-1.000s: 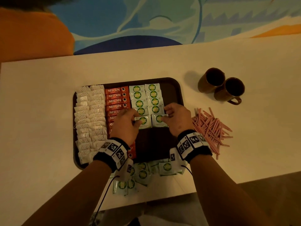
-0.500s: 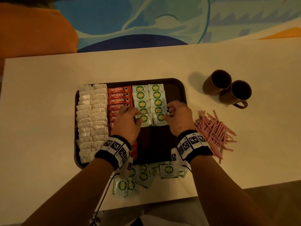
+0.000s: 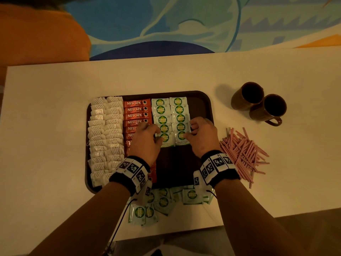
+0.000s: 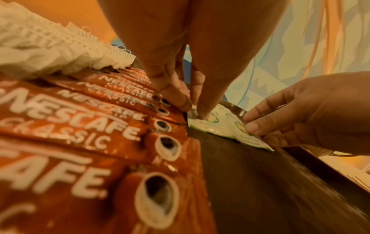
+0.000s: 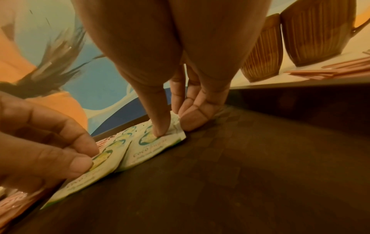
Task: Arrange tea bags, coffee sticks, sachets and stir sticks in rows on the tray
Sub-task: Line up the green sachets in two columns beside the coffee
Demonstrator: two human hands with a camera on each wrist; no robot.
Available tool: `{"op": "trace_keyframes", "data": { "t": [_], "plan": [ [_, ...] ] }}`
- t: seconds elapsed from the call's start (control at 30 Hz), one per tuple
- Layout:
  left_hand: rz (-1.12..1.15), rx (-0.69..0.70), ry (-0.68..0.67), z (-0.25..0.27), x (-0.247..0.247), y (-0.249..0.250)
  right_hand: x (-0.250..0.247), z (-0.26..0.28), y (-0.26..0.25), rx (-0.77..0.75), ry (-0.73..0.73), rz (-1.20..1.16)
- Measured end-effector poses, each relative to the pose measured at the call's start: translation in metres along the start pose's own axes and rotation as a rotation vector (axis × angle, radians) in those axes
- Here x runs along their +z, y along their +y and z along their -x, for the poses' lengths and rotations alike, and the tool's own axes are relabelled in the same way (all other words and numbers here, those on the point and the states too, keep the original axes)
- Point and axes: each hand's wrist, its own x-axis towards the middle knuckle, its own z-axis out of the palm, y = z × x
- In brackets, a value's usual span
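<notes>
Both hands are down on the tray (image 3: 206, 100) now. The left hand (image 3: 145, 139) pinches the nearest left sachet (image 3: 167, 139), thumb and fingertip closed on its edge; the right hand (image 3: 202, 136) pinches the sachet beside it (image 3: 181, 138) the same way. Both sachets lie flat at the near end of the two green columns, right of the coffee sticks (image 3: 136, 109). Tea bags (image 3: 106, 130) fill the tray's left side. Loose sachets (image 3: 164, 202) lie on the bench (image 3: 55, 89) at the tray's near edge, stir sticks (image 3: 243, 152) piled to its right, two mugs (image 3: 258, 104) beyond.
</notes>
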Motion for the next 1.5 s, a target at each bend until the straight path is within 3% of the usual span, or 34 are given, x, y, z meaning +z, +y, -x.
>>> {"op": "trace_keyframes", "data": {
  "t": [0.5,0.8,1.13,1.5],
  "plan": [
    [0.04,0.019,0.038,0.003,-0.009,0.002,-0.006,0.006,-0.008,0.006,0.003,0.063],
    [0.037,0.076,0.012,0.025,-0.031,-0.002,-0.019,0.046,-0.006,0.075,0.072,0.077],
    [-0.016,0.23,-0.141,0.072,-0.041,-0.013,-0.023,0.129,0.027,0.225,0.217,-0.008],
    [-0.307,0.486,-0.53,0.119,-0.038,-0.035,0.012,0.194,0.033,0.351,0.161,0.019]
  ]
}}
